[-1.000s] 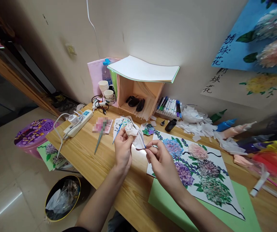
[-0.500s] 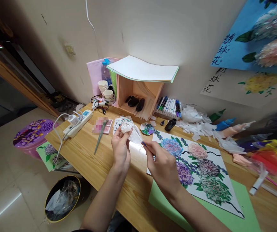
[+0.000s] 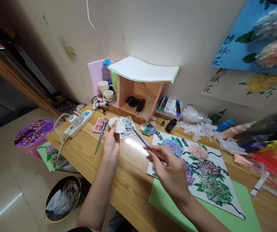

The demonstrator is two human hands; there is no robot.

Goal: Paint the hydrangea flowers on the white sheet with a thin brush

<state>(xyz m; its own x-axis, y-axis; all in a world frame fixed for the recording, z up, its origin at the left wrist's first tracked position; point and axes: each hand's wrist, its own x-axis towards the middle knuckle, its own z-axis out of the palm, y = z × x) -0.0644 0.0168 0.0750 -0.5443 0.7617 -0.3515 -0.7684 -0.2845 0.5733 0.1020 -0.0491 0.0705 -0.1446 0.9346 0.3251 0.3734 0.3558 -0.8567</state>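
Our left hand [image 3: 111, 141] pinches crumpled white tissue [image 3: 120, 126] above the grained wooden table [image 3: 131, 174]; our right hand [image 3: 170, 166] grips a slim blue brush [image 3: 141, 138], tip near paint-flecked paper [image 3: 128, 123]

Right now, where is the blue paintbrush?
In the head view, near centre, the blue paintbrush is in the right hand's grip, its tip seen against the paint-marked paper.

The left hand [image 3: 111, 143] holds a tissue [image 3: 119, 126], and the right hand [image 3: 170, 169], over the painting [image 3: 199, 176], points a brush [image 3: 141, 139] toward spotted paper [image 3: 129, 132].
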